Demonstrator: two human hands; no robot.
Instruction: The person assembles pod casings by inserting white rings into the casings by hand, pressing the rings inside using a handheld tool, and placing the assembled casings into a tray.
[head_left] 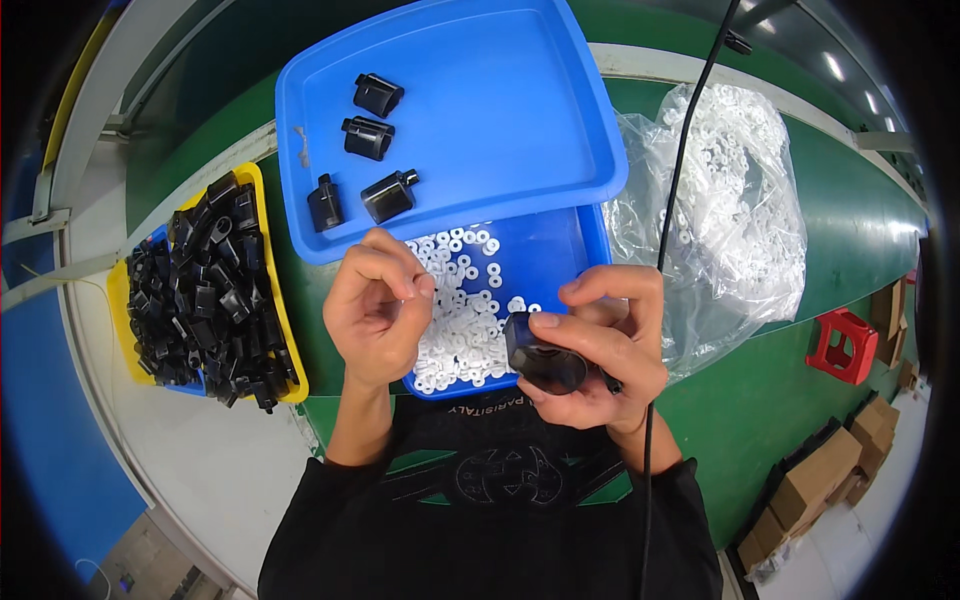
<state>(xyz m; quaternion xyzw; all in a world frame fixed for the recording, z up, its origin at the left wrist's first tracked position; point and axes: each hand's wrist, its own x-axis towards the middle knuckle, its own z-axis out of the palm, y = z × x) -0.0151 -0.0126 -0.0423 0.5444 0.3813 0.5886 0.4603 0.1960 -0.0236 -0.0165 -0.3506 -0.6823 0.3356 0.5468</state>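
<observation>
My right hand (625, 350) grips a glossy black plastic housing (548, 362), tilted, with thumb and fingers around it. Left of it, my left hand (372, 315) is closed in a pinch, its fingers curled; whatever its fingertips hold, if anything, is too small to make out. Both hands are above a blue bin (540, 250) holding a heap of white ring washers (455, 345). Beyond them, several similar black housings, one of them a short cylinder with a stub (390, 196), lie in a blue tray (480, 90) that overlaps the bin's far side.
A yellow-rimmed crate (292, 350) full of black housings stands at the left. On the right, a clear plastic bag (735, 200) holds more white washers on the green table (850, 240). A black cable (683, 140) hangs in front. Farther right are a red stool (843, 345) and cardboard boxes (815, 475).
</observation>
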